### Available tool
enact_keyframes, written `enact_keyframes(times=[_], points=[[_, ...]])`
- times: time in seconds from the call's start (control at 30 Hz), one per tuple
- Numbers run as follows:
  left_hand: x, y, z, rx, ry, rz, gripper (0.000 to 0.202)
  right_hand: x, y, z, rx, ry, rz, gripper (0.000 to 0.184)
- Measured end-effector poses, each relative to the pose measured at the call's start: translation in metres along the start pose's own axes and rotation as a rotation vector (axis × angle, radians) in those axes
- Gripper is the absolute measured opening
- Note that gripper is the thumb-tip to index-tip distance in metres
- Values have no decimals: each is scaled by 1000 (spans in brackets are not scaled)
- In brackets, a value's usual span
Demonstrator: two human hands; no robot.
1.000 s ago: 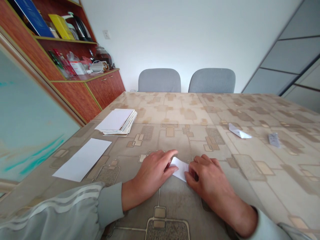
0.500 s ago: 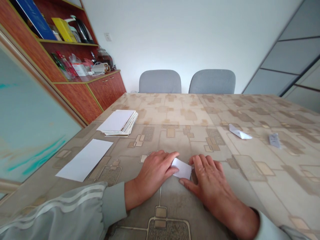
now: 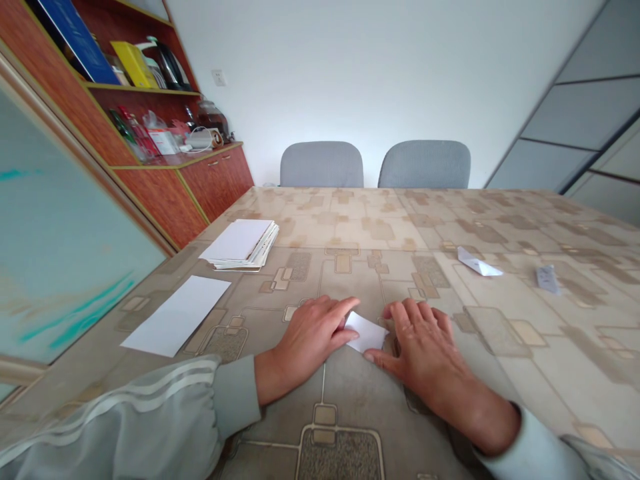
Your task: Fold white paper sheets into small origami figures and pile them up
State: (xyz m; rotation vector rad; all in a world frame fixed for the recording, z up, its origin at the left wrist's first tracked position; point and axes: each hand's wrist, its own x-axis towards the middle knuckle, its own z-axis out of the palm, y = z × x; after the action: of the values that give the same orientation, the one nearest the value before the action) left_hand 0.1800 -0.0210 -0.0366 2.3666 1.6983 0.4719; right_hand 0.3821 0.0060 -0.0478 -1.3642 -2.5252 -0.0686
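A small folded piece of white paper (image 3: 367, 333) lies on the patterned tabletop between my hands. My left hand (image 3: 310, 337) grips its left end between thumb and fingers, with the index finger stretched along the upper side. On the paper's right, my right hand (image 3: 423, 343) has its thumb at the lower edge and its curved fingers apart from the thumb, beyond the right corner. The right fingers do not close on the paper. To the left lies a flat white sheet of paper (image 3: 177, 315), and behind it a stack of paper (image 3: 240, 241).
A folded white paper piece (image 3: 477, 262) and a small greyish folded paper (image 3: 548, 279) lie on the right of the table (image 3: 345, 207). Two grey chairs (image 3: 323, 163) stand at the far edge. A red-brown cabinet (image 3: 220, 180) with bottles and a kettle is at the back left.
My right fingers have lifted slightly off the paper's right end, and the thumb has shifted a little right. My left hand keeps its grip. The view has shifted slightly.
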Motion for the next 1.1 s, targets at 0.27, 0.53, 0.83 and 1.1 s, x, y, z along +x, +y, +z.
enact_keyframes(times=[0.27, 0.53, 0.83, 1.1], points=[[-1, -2, 2, 15, 4, 0, 38, 4, 18, -19, 95, -162, 81, 47], [-1, -4, 5, 25, 12, 43, 38, 12, 11, -19, 309, -140, 120, 15], [-3, -5, 6, -8, 93, 91, 42, 11, 2, -11, 457, -104, 94, 15], [-13, 7, -19, 116, 159, 342, 26, 3, -14, -38, 341, 80, -334, 15]])
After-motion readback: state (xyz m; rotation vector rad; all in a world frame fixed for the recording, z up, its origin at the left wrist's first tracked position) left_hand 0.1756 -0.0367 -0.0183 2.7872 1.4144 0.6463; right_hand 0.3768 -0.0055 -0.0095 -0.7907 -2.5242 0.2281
